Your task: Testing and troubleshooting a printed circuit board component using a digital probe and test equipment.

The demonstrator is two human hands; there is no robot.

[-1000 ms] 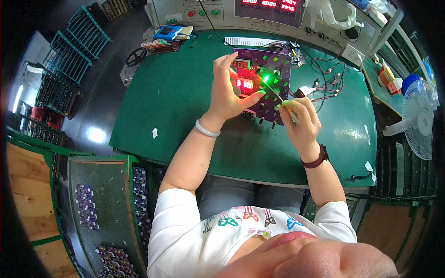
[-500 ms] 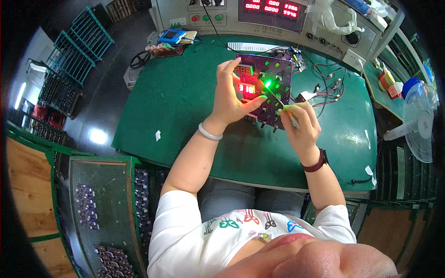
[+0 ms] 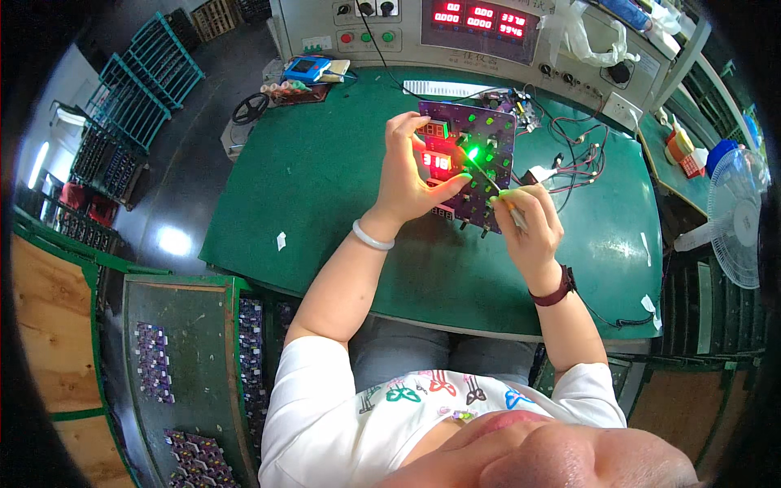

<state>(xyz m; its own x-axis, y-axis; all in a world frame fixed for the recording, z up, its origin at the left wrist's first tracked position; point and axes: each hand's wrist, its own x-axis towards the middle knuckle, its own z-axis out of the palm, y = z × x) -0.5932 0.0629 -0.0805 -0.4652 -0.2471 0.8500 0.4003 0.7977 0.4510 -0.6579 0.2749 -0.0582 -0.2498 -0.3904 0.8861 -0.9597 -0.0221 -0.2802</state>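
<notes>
A purple circuit board (image 3: 498, 134) with red digit displays and green knobs is tilted up over the green bench. My left hand (image 3: 400, 180) is closed on its left side, the fingers at the upper edge and the thumb across the lower front. One display glows bright red beside the thumb, and a green light (image 3: 474, 153) shines near the middle. My right hand (image 3: 530, 232) pinches a thin screwdriver (image 3: 488, 176), its slim shaft pointing up and left. The tip reaches the board next to the green light, where glare hides the exact contact.
Behind the board stands a grey test panel (image 3: 488, 61) with red readouts. Tangled cables (image 3: 573, 163) lie right of the board. A blue meter (image 3: 307, 68) sits at the far left of the bench. A white fan (image 3: 736, 215) stands at the right; more boards (image 3: 153, 362) lie lower left.
The whole view has shifted slightly. Both hands keep their grip, and the screwdriver tip stays by the green light.
</notes>
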